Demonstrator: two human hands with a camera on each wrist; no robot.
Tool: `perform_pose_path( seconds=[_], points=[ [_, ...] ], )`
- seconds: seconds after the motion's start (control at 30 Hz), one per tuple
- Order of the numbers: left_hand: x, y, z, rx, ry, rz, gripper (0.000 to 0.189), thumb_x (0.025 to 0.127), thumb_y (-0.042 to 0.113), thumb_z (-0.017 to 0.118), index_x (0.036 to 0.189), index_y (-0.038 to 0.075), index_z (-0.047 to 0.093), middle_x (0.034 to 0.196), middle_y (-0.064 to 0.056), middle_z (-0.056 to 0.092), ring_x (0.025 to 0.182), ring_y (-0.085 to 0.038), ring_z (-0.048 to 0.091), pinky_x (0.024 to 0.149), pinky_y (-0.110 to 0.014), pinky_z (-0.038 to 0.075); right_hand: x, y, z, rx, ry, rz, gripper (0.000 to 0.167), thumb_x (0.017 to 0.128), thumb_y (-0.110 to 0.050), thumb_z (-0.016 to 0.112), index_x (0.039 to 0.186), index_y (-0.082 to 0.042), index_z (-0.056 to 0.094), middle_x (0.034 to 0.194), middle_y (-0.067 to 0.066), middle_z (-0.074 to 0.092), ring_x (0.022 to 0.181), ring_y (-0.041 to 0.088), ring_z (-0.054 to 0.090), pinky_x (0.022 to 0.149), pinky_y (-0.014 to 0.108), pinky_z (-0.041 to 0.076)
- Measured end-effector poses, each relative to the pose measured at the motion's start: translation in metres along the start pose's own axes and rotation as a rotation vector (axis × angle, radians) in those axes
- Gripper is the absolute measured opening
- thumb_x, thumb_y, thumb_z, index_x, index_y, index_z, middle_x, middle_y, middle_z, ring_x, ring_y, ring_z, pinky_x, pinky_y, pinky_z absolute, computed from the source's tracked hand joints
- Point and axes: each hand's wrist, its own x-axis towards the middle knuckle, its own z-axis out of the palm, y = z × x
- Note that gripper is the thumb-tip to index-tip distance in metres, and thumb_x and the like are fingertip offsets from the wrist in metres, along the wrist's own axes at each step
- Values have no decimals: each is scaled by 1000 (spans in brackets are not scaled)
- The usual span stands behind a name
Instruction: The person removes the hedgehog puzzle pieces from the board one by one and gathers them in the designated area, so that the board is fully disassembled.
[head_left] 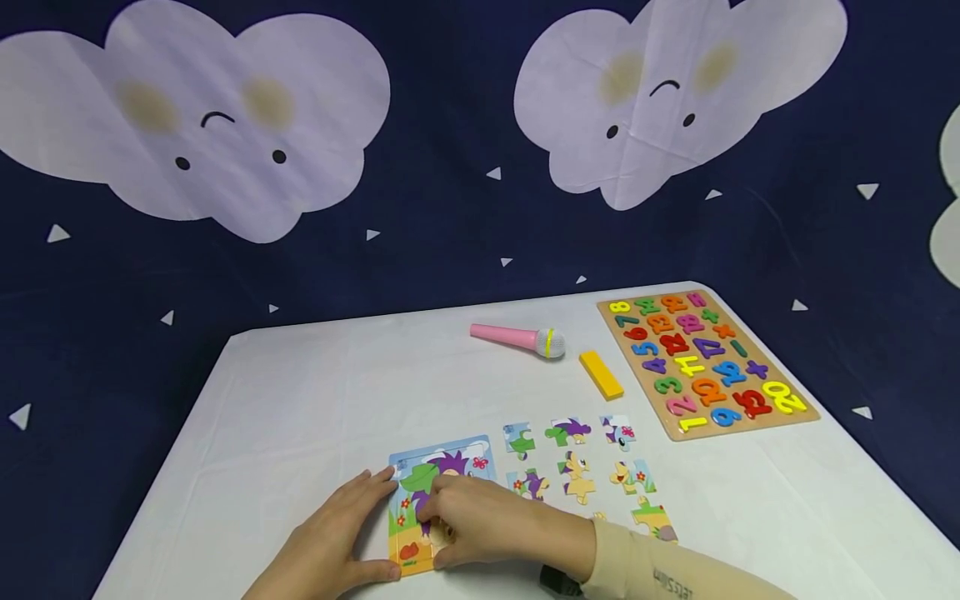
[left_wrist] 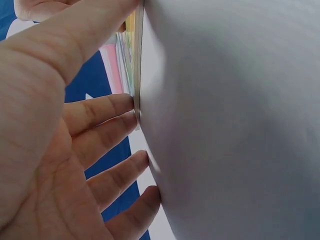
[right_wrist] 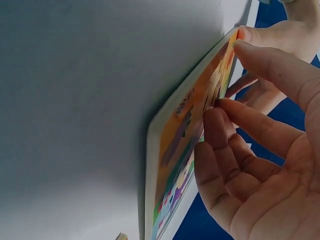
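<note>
A cartoon jigsaw puzzle board (head_left: 480, 447) lies flat on the white table, showing a purple-haired figure with a green part. My left hand (head_left: 330, 537) is at the board's left side, its thumb near the lower corner and its straight fingers touching the edge by the upper one. My right hand (head_left: 480, 517) rests over the board's middle and lower right, covering part of the picture. In the right wrist view its fingertips (right_wrist: 215, 117) touch the puzzle's face, the thumb apart from them. Any piece under those fingertips is hidden. Several loose puzzle pieces (head_left: 577, 479) lie right of the board.
Behind the pieces are a yellow block (head_left: 601, 375) and a pink toy microphone (head_left: 506, 336). At the right stands a wooden number board (head_left: 678, 312) with colourful digits. My right sleeve (head_left: 667, 567) crosses the near edge, beside the lowest pieces. A dark blue cloud-patterned cloth (head_left: 450, 208) hangs behind.
</note>
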Motion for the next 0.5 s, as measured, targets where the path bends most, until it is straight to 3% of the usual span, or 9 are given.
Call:
perform_pose_path(
  seconds=[0.5],
  points=[
    [2,1,-1,11,5,1,103,68,63,94,155,20,58,170,0,46,159,-41,38,120,-74,39,7,-8,3,-11,-7,100,45,76,-38,99,113,-21,80,106,-12,67,88,-4,52,86,14,53]
  ],
)
